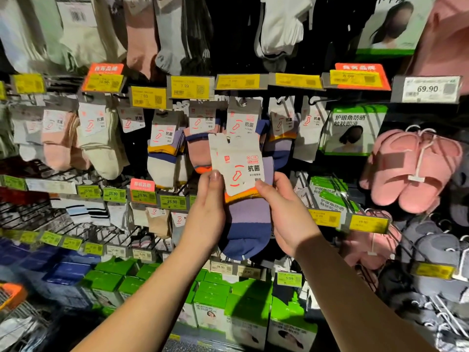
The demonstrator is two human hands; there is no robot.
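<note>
Head view is showing us standing at a shop's sock wall, and we are holding one pair of socks (250, 224) up in front of it with both hands. Our left hand (208, 212) is gripping the pair's left edge: the thumb is pressing on the lower left corner of the white card label (236, 163), while the fingers are curling out of sight behind the fabric. Our right hand (284, 212) is pinching the opposite side in the same way, its thumb lying on the card's lower right corner just above the orange cuff band, its fingers hidden behind. The pair is hanging toe-down between the two hands, purple below the orange band and dark blue at the toe. The top of its card is overlapping a matching pair (245, 118) that is hanging on a peg behind it, under a row of yellow price tags (189, 87). Pink slippers (411, 171) are hanging well to the right, beneath a white price tag (429, 89) reading 69.90. Green boxes (243, 306) are standing on the shelf below our forearms.
</note>
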